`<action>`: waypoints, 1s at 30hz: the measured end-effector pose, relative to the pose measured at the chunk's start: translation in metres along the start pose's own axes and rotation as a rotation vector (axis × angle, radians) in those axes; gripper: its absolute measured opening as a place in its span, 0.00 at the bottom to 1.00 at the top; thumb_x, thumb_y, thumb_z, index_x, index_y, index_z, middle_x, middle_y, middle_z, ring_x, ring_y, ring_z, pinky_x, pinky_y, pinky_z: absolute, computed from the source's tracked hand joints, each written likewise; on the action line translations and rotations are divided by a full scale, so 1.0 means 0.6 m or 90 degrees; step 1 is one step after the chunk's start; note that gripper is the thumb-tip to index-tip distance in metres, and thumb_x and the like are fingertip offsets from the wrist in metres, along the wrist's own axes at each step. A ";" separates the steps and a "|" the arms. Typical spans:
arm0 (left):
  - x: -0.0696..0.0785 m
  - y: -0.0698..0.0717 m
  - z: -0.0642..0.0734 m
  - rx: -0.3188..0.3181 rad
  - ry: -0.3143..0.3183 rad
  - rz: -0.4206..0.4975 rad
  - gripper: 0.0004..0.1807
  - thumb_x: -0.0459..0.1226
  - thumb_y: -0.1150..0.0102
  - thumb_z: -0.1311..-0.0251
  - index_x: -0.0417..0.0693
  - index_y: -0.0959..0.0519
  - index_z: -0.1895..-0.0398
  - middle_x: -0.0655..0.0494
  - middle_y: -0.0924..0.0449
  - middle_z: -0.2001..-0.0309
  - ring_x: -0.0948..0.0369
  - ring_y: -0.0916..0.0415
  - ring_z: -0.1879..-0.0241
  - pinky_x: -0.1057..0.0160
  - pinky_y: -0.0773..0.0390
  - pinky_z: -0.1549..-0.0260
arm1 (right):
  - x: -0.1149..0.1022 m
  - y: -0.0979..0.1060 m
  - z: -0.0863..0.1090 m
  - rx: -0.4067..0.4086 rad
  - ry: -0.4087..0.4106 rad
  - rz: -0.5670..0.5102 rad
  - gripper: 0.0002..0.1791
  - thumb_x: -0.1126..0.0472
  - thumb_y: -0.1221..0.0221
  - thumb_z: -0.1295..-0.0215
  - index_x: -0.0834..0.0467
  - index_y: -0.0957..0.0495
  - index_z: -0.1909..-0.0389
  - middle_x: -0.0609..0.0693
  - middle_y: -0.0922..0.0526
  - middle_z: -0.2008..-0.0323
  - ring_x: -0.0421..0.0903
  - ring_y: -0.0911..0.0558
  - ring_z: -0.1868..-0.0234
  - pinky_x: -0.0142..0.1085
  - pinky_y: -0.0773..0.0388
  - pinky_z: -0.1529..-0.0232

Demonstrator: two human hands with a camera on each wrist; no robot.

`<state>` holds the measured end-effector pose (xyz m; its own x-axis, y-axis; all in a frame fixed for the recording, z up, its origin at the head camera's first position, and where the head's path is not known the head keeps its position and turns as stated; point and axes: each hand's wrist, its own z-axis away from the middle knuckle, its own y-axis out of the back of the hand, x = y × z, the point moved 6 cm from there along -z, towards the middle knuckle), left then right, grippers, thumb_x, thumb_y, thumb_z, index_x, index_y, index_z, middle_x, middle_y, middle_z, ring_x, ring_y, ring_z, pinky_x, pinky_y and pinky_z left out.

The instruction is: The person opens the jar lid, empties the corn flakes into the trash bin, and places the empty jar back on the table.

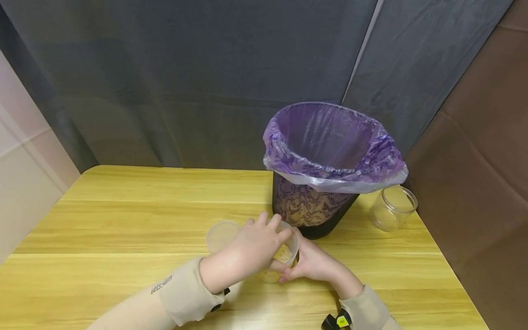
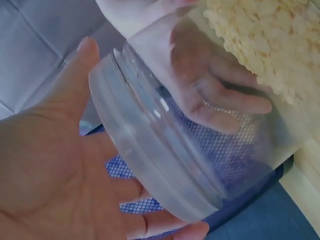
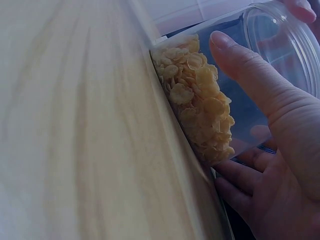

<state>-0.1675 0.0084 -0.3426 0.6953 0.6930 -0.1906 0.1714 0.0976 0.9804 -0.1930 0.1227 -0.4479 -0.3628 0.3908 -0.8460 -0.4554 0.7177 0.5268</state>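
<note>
I work in soft light: my bench (image 1: 136, 224) is bright, with a pale glare toward its near edge, while the curtain (image 1: 185, 91) beyond its far edge is dim. My wrist views look cooler; small highlights dot the clear tub (image 2: 150, 150), and the right one blurs the bench.

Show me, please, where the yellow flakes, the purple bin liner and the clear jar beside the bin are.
Yellow flakes (image 3: 192, 102): right wrist view, middle of the heap.
Purple bin liner (image 1: 326, 137): head view, inside back wall.
Clear jar (image 1: 387, 217): head view, front side wall.
</note>
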 end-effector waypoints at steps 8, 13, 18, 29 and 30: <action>0.003 0.000 0.001 0.021 0.058 -0.041 0.46 0.75 0.48 0.59 0.58 0.26 0.41 0.49 0.29 0.49 0.52 0.30 0.54 0.59 0.22 0.71 | -0.002 0.001 -0.001 0.004 0.005 0.010 0.65 0.49 0.20 0.68 0.48 0.51 0.29 0.44 0.35 0.35 0.42 0.33 0.37 0.45 0.40 0.36; 0.000 0.001 0.002 0.022 0.081 -0.025 0.50 0.76 0.51 0.60 0.56 0.27 0.39 0.46 0.29 0.46 0.50 0.29 0.53 0.58 0.22 0.72 | -0.003 0.000 0.001 0.004 0.008 0.002 0.64 0.50 0.20 0.68 0.47 0.51 0.29 0.45 0.34 0.36 0.44 0.32 0.38 0.46 0.39 0.37; -0.007 0.001 0.003 -0.001 0.082 0.019 0.52 0.76 0.51 0.60 0.54 0.29 0.36 0.43 0.30 0.43 0.48 0.30 0.49 0.54 0.22 0.64 | -0.007 -0.001 0.001 0.003 0.005 0.002 0.64 0.50 0.20 0.69 0.47 0.50 0.29 0.46 0.35 0.35 0.45 0.33 0.38 0.47 0.38 0.37; -0.028 0.022 0.014 -0.028 0.071 0.093 0.49 0.71 0.44 0.56 0.52 0.29 0.35 0.45 0.26 0.44 0.47 0.29 0.47 0.48 0.27 0.54 | -0.003 -0.001 0.001 0.007 -0.012 0.006 0.66 0.51 0.20 0.69 0.49 0.50 0.28 0.47 0.37 0.34 0.45 0.36 0.35 0.48 0.42 0.36; -0.029 0.024 0.015 -0.030 0.058 0.107 0.47 0.70 0.42 0.56 0.52 0.29 0.36 0.46 0.26 0.45 0.48 0.29 0.48 0.48 0.27 0.53 | -0.003 -0.001 0.001 0.007 -0.013 0.003 0.65 0.52 0.20 0.69 0.49 0.50 0.29 0.47 0.37 0.34 0.44 0.35 0.36 0.48 0.42 0.36</action>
<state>-0.1713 -0.0087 -0.3256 0.6456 0.7634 -0.0202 0.0233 0.0067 0.9997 -0.1913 0.1219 -0.4468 -0.3485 0.4058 -0.8449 -0.4447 0.7219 0.5302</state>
